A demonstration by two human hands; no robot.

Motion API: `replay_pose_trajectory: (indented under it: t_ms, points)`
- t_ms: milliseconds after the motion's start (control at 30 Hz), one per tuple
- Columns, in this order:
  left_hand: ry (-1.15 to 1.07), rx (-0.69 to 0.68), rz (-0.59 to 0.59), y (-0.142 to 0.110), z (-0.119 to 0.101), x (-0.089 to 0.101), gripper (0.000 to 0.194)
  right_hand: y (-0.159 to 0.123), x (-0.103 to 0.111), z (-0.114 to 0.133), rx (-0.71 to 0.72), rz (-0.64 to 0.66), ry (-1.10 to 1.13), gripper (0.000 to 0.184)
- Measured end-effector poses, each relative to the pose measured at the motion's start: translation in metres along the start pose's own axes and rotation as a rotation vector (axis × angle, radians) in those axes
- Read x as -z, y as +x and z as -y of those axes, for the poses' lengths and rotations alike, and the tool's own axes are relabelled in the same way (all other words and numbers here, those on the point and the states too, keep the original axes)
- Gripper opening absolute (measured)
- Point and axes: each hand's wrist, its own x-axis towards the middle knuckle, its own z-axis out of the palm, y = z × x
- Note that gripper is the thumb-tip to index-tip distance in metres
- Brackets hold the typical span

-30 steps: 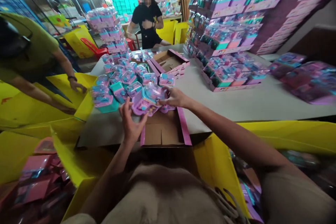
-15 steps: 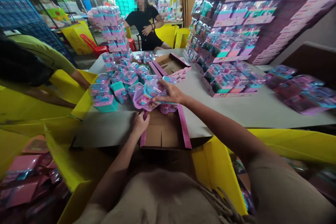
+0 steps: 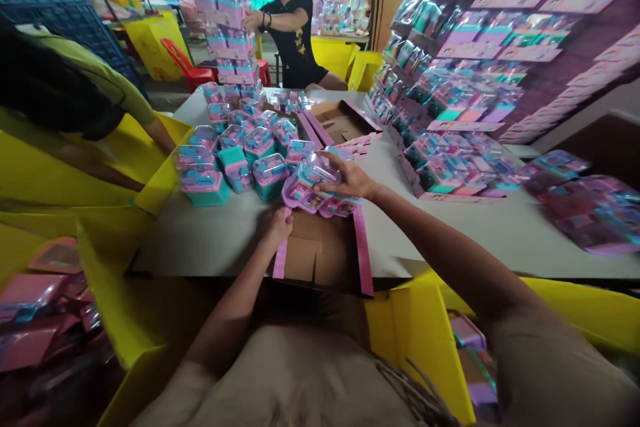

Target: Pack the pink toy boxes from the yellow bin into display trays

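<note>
A pink-edged cardboard tray (image 3: 364,260) lies in front of me at the near table edge, its brown bottom partly bare. My left hand (image 3: 278,228) is closed on the tray's left wall. At the tray's far end, my right hand (image 3: 351,180) has its fingers round a toy box (image 3: 315,172) with a clear domed lid. Purple-based toy packs (image 3: 339,205) sit under and beside that box; their exact borders are hard to separate. Just left of it stand several teal-based toy boxes (image 3: 271,175) with clear lids.
Behind lies another pink-edged tray (image 3: 345,125). Filled trays (image 3: 463,127) are stacked high at right. A co-worker (image 3: 295,33) touches a stack of packs (image 3: 233,50) across the table; another person (image 3: 90,93) bends at left. Yellow bins (image 3: 420,333) flank me.
My right hand has brought the toy box into line with the tray's far end. My left hand stays on the tray wall. The co-worker's hand now reaches the stack. The view has shifted.
</note>
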Motion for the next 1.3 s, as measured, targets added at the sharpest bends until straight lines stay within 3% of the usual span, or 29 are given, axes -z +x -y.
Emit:
replay_pose_trajectory:
  t_ms: [100,300,733,1000,1200,1300]
  points:
    - [0.044,0.053,0.0,-0.001,-0.001,-0.002,0.043,0.002,0.004,-0.001,0.081,0.083,-0.111,0.097]
    - [0.079,0.07,0.021,-0.007,0.001,-0.003,0.04,0.012,-0.014,0.01,0.103,0.241,-0.341,0.097]
    - [0.067,0.021,0.003,-0.015,0.007,-0.006,0.064,0.009,-0.02,0.013,0.076,0.263,-0.421,0.101]
    - [0.115,0.006,0.049,0.01,-0.003,0.005,0.035,0.01,-0.014,0.042,0.015,0.363,-0.568,0.091]
    - [0.112,0.009,0.082,-0.006,-0.004,-0.001,0.037,0.008,-0.014,0.035,0.078,0.401,-0.584,0.089]
    - [0.124,0.024,0.082,-0.012,-0.005,-0.001,0.04,0.009,-0.014,0.036,0.04,0.403,-0.572,0.09]
